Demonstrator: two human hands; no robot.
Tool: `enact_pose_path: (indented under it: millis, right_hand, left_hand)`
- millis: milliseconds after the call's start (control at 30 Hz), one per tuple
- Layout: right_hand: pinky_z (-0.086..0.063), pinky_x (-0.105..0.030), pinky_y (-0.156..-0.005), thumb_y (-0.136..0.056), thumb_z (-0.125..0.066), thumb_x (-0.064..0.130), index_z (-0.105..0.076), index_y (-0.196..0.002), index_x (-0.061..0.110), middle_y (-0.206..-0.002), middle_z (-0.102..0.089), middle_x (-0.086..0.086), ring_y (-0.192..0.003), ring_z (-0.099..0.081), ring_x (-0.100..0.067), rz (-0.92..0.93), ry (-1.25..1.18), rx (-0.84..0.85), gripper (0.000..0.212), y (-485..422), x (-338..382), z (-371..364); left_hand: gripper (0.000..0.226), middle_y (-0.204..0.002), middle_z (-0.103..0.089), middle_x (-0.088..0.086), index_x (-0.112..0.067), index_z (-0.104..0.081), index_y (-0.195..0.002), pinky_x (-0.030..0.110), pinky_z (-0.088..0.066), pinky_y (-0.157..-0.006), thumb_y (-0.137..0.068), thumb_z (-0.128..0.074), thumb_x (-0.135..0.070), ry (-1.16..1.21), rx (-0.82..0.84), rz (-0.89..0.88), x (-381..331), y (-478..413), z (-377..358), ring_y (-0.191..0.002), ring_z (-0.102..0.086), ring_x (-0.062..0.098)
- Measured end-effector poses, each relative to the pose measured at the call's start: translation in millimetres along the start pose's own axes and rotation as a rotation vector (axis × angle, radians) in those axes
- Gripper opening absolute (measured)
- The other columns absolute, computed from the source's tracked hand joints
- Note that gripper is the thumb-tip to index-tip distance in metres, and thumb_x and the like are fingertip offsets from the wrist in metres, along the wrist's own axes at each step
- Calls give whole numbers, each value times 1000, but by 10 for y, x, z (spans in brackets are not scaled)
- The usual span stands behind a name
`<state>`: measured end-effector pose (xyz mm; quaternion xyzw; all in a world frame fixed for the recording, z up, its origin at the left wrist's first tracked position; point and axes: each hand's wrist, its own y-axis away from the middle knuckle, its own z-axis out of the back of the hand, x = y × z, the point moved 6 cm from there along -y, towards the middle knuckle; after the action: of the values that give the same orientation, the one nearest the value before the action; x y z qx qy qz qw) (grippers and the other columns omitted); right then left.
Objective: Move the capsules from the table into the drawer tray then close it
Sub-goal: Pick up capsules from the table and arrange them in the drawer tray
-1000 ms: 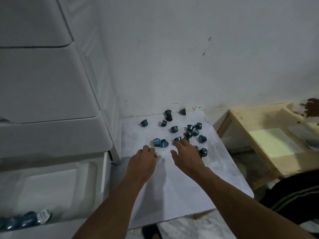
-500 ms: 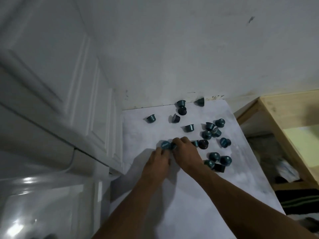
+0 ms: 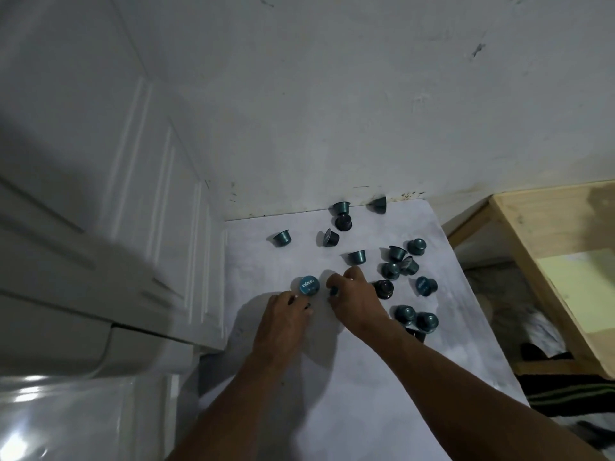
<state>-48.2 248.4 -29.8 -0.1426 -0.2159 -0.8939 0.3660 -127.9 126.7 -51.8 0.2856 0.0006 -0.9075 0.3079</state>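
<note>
Drawer tray point(image 3: 66, 417): far left of the printed-lid capsule point(image 3: 308, 285) and nearer you. Glossy white, looks open; contents not in view.
Cabinet point(image 3: 139, 194): left of that capsule, white panelled front, hard against the table point(image 3: 332, 394) edge.
L hand point(image 3: 283, 322): just left of the printed-lid capsule and nearer you, fingertips almost on it. Fingers curled, a dark bit shows betw. them, but you can't tell if anything is held.
Printed-lid capsule: lid up on the table, betw. your two hands.
R hand point(image 3: 357, 301): just right of it, fingers curled round a teal capsule point(image 3: 333, 290), gripping it.
Loose capsules point(image 3: 391, 270): right of and beyond the printed-lid one, a dozen-plus, some on their sides, two at the wall point(image 3: 332, 111).
Wooden shelf point(image 3: 549, 261): far right of it, past the table edge, lower.
Progress: early-ish, I'd say — most capsules not yet moved, drawer not yet shut.
Risk 1: your R wrist sits right by the near-right cluster, so a sweep could roll some off the right edge into the gap by the shelf.
Risk 2: grabbing several per hand, then crossing to the tray — one may slip into the table/cabinet gap.
</note>
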Motion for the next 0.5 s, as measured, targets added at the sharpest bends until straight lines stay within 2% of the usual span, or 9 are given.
enact_pose_path:
  millis: [100, 300, 433, 500]
  right_hand:
    - [-50, -37, -77, -89, -52, 15, -58, -106, 12, -108, -45, -13, -90, -57, -36, 12, 33, 31, 19, 49, 12, -18]
    - [-34, -33, -64, -83, -49, 8, -49, -102, 6, -101, -51, -14, -87, -54, -36, 98, 89, 16, 20, 192, 84, 70]
    - [-34, -31, -66, -79, -53, 9, -51, -101, 7, -98, -51, -14, -86, -52, -35, 201, 88, -10, 22, 304, 80, 220]
    - [-36, -30, -67, -79, -54, 9, -56, -106, 8, -98, -53, -15, -89, -53, -35, 265, 97, -24, 27, 353, 69, 312]
  left_hand:
    - [29, -123, -55, 5, -16, -58, -119, 33, -39, -100, -98, -42, -28, -5, -59, -4, -73, 1, 43, -115, -47, 22]
    - [30, -120, -56, 4, -15, -56, -122, 27, -40, -97, -99, -42, -26, 36, -158, 20, -272, 126, 145, -107, -51, 17]
    - [27, -115, -51, 7, -15, -57, -117, 23, -49, -87, -91, -54, -23, 104, -260, 96, -440, 278, 282, -98, -55, 15]
    - [33, -116, -49, 6, -15, -56, -117, 20, -48, -84, -85, -61, -19, 134, -305, 124, -552, 362, 364, -99, -56, 16]
